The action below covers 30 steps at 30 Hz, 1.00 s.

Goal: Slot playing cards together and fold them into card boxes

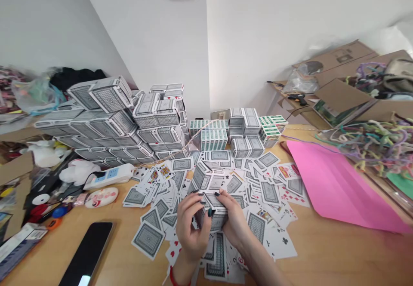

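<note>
Both hands are at a boxy piece of folded playing cards [215, 218] with grey patterned backs, low over the table in front of me. My left hand [191, 219], a red band at its wrist, grips the left side with thumb and fingertips at the upper edge. On the opposite side, my right hand [235, 217] wraps the piece, its thumb on top. More joined card folds [206, 177] rise just behind the fingers; whether they connect to the held piece I cannot tell. Loose playing cards [149, 239] lie scattered around and beneath the hands, some face up.
Stacked card blocks [112, 127] stand at the back left, with smaller grey blocks [248, 146] and green ones [214, 139] at the back middle. A phone [87, 253] lies front left. Pink paper [342, 187], tangled yarn [383, 144] and cardboard boxes [345, 92] occupy the right.
</note>
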### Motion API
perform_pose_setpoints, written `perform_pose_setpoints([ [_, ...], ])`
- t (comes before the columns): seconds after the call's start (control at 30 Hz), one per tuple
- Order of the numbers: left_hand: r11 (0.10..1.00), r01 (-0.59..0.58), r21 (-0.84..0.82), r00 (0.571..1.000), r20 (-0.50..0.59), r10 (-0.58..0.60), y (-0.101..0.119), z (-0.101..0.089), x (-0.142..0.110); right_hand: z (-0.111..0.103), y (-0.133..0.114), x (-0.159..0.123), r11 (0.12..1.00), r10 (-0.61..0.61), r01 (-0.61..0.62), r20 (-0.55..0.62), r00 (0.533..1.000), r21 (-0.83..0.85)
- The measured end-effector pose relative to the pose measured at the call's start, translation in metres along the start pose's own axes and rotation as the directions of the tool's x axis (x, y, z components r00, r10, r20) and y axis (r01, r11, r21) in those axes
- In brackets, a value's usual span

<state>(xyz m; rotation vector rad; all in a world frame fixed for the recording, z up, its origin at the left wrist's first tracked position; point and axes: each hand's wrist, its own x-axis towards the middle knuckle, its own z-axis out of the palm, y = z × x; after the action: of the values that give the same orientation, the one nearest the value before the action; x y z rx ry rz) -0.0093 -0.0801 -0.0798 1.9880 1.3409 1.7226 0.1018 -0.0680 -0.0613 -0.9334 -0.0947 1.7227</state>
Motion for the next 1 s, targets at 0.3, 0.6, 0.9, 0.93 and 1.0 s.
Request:
perform_pose_setpoints([
  [0.3,0.998,-0.051,0.032,0.998,0.022,0.05,-0.0012,-0.0006,0.0016,0.0002,-0.0004,0.0007,1.0,-0.001,0.001,-0.009,1.0,0.009],
  [0.6,0.998,-0.056,0.039,0.998,0.022,0.055,0.003,0.0011,0.0032,0.0041,-0.0049,-0.0008,1.0,-0.007,0.007,-0.034,0.999,0.006],
  [0.9,0.999,0.003,-0.036,0.995,0.096,0.001,-0.004,-0.0015,-0.0034,-0.0033,-0.0017,0.0021,1.0,0.01,-0.011,0.004,1.0,0.005],
  [0.93,0.999,0.011,-0.04,0.994,0.106,-0.007,-0.0051,-0.0023,-0.004,-0.0042,-0.0014,0.0027,1.0,0.008,-0.008,0.004,1.0,0.005],
  [1.0,0.999,0.013,-0.04,0.992,0.127,-0.008,-0.0063,-0.0035,-0.0043,-0.0053,-0.0014,0.0039,1.0,0.001,-0.001,0.002,1.0,0.005],
])
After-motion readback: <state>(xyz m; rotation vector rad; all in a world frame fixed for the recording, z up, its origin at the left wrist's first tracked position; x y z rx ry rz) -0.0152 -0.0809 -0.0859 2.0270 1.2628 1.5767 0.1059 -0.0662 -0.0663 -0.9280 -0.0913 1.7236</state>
